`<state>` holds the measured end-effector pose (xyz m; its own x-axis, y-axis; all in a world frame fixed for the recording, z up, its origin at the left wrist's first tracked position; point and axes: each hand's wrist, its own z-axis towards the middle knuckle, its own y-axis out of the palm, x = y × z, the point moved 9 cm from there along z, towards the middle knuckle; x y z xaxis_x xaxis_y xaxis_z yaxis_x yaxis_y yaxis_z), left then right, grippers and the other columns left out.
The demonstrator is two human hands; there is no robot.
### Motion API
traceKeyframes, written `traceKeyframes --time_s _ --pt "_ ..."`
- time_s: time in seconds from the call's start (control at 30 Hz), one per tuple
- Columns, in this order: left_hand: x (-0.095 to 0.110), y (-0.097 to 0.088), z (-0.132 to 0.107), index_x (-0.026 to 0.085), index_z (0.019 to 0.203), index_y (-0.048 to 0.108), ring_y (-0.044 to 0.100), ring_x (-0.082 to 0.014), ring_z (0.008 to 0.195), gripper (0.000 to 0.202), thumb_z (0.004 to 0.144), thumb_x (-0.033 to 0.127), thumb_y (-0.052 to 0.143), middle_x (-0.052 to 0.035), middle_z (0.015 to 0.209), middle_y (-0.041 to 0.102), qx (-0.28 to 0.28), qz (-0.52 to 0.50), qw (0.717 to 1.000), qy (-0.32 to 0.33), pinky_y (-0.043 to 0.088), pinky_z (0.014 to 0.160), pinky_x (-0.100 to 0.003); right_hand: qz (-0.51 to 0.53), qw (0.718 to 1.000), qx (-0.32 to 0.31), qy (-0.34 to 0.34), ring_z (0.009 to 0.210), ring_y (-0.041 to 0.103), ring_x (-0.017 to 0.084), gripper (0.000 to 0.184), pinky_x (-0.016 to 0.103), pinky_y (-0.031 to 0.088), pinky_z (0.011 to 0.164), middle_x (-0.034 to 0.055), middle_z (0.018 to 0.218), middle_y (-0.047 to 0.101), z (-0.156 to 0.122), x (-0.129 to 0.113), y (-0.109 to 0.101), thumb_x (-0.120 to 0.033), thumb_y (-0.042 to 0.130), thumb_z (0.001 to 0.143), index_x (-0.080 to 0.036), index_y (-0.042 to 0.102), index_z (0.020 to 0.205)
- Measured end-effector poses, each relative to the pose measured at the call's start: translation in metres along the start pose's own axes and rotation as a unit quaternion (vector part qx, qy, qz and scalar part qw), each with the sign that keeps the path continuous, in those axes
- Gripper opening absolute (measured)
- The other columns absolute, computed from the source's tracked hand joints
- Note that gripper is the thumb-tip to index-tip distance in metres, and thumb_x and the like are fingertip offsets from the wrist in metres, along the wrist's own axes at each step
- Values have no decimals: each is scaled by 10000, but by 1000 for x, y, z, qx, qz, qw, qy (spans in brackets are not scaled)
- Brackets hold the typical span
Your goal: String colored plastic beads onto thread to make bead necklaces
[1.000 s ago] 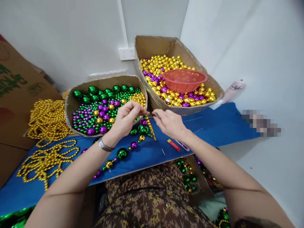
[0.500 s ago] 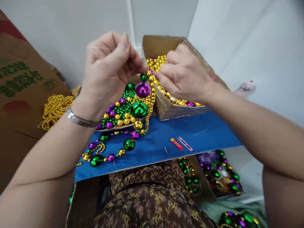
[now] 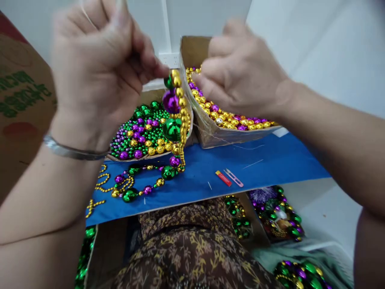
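Note:
My left hand [image 3: 96, 68], raised at the upper left, pinches the top of a bead strand. A green bead, a purple bead [image 3: 171, 101] and a larger green bead [image 3: 173, 129] hang below its fingertips, with a gold bead chain [image 3: 182, 120] alongside. The strand's lower part [image 3: 147, 190] lies looped on the blue table. A thin white thread crosses the back of the left fingers. My right hand [image 3: 240, 74] is closed in front of the right-hand box; what its fingers grip, if anything, is hidden.
A carton of gold and purple beads [image 3: 228, 120] stands behind the right hand. Left of it is a box of mixed beads [image 3: 150, 132]. Thread snips [image 3: 234, 177] and a red-and-yellow packet [image 3: 223, 178] lie on the blue table [image 3: 192, 188]. Boxed beads [image 3: 276, 212] stand below right.
My hands have moved apart, the left going up and leftward. The hanging beads have shifted slightly left, and the strand on the table has slid a little to the right.

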<state>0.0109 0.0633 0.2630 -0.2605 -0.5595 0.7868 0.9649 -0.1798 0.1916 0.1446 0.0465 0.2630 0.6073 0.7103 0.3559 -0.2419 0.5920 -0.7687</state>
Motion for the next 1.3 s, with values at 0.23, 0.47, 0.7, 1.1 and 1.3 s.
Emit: traceKeyframes --time_s 0.23,0.47,0.7,1.1,1.3 --pt "-57 -3 -28 142 646 547 608 -95 571 297 934 93 492 10 593 565 -79 -13 995 -59 538 644 -284 54 998 -29 -14 744 433 170 504 386 371 760 17 699 442 -39 -16 63 -401 249 1010 -189 509 634" --pt "-114 -7 -60 188 679 601 615 -135 611 272 828 409 652 -18 634 633 -82 98 985 -112 520 628 -269 127 986 -99 51 696 366 164 442 338 315 729 20 688 452 -73 -20 101 -389 350 985 -188 554 649" --pt "-141 11 -86 181 678 638 587 -132 618 212 837 322 638 -21 657 664 -105 211 967 -98 447 607 -241 96 971 -66 210 779 400 198 494 324 316 728 49 756 503 -107 -20 109 -651 523 840 -172 570 724" --pt "-200 -10 -110 147 667 586 656 -122 587 211 701 288 739 1 628 639 147 -120 909 -371 552 574 -235 -107 973 100 177 754 398 196 235 370 292 781 19 667 489 -128 -80 94 -246 510 939 -244 592 719" --pt "-188 -4 -114 152 700 577 664 -131 625 301 700 396 752 0 654 635 135 -75 943 -293 568 608 -253 7 949 40 314 787 397 214 356 335 280 670 63 780 523 -134 -51 104 -502 529 894 -195 596 725"
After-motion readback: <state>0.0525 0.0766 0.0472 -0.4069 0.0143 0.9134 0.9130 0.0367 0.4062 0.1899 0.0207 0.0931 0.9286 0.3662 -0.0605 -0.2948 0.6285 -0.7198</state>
